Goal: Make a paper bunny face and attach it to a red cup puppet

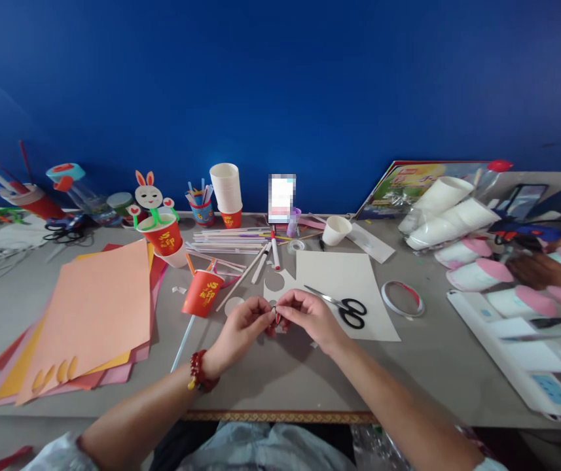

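In front of me my left hand (pixel 247 322) and my right hand (pixel 310 318) meet, their fingertips pinched together on a small red piece with a dark edge (pixel 277 316). Its kind is mostly hidden by the fingers. Just beyond them lies white paper with a round hole cut in it (pixel 285 280), and a white paper disc (pixel 234 305) rests beside my left hand. Black-handled scissors (pixel 346 305) lie partly open on a white sheet (pixel 349 268), to the right of my right hand. A red paper cup (pixel 202 293) with straws leans left of my left hand.
Coloured paper (pixel 98 307) is stacked at left, behind which a rabbit figure (pixel 149 196) stands in a red cup. Straws (pixel 234 242), markers (pixel 274 250) and stacked cups (pixel 226 186) sit at the back. A tape roll (pixel 402 299) and pink-topped cups (pixel 479 273) lie right, near another person's hand (pixel 550 271).
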Motion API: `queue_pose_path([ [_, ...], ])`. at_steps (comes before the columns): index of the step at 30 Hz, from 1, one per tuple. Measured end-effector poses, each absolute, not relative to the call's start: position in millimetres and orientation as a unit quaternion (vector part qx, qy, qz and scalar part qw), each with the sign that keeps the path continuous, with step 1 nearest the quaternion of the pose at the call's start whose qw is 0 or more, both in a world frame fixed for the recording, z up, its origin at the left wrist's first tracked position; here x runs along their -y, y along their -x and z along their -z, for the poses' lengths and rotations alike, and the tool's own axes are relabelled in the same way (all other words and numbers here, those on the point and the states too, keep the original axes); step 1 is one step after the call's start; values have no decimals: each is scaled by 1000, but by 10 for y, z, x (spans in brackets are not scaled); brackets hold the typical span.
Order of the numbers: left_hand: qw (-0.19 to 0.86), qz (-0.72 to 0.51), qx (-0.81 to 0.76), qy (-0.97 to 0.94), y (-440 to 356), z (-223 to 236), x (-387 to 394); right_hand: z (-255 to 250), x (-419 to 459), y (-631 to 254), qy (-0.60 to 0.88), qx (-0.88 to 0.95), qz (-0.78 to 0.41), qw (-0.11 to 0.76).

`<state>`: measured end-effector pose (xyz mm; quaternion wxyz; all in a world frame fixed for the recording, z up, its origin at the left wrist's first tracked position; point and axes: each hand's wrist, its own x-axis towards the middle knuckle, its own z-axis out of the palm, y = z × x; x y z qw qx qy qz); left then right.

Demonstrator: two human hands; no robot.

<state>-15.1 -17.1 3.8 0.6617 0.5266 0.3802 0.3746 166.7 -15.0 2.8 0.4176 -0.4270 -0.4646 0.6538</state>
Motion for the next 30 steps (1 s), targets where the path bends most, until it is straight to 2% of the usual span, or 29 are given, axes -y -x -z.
queue_pose_path([
  [6,722,-360,-376,-456,163,8,141,33,139,-1700,447,508,-611,411],
  [19,740,-346,-366,-447,176,38,124,33,191,-1625,452,552,-554,428],
  [30,729,-378,-378,-429,180,72,116,72,188,-1656,444,544,-592,395],
])
